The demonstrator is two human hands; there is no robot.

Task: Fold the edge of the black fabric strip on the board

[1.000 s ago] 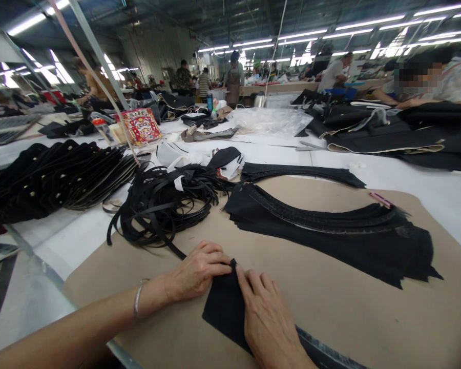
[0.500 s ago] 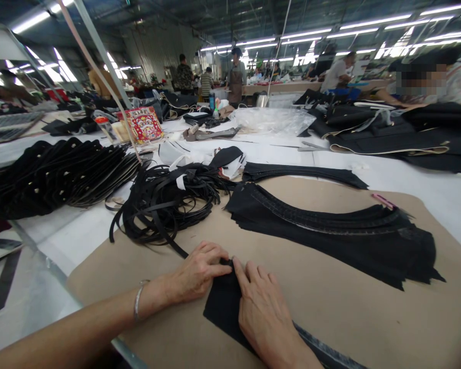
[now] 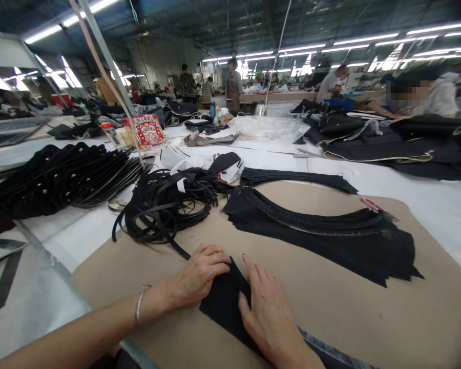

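Two hands are engaged on one black fabric piece [image 3: 218, 302], which lies on a brown mat [image 3: 349, 307] at the near edge of the table. The fingers of the left hand [image 3: 200, 271] are curled onto its upper edge; whether that edge is pinched or only pressed cannot be told. The right hand [image 3: 267, 302] is laid on the opposite side, its thumb and forefinger spread. One bracelet [image 3: 139, 306] is worn on the left wrist.

Beyond the hands, one tangle of black straps [image 3: 165, 205] and two stacks of black curved pieces are placed: a large stack [image 3: 311, 236] and a narrower stack [image 3: 295, 178] behind it. Their layers cannot be counted. One pink-handled tool [image 3: 371, 204] is set at the large stack's right end.

Characters are printed on one red box [image 3: 149, 130], too small to be read. One white tag [image 3: 181, 185] is seen on the straps.

A pile of studded black pieces [image 3: 61, 174] is located at the left. The background is partly obstructed by a pole [image 3: 103, 56]; the fabric piece is partly covered by the right hand.
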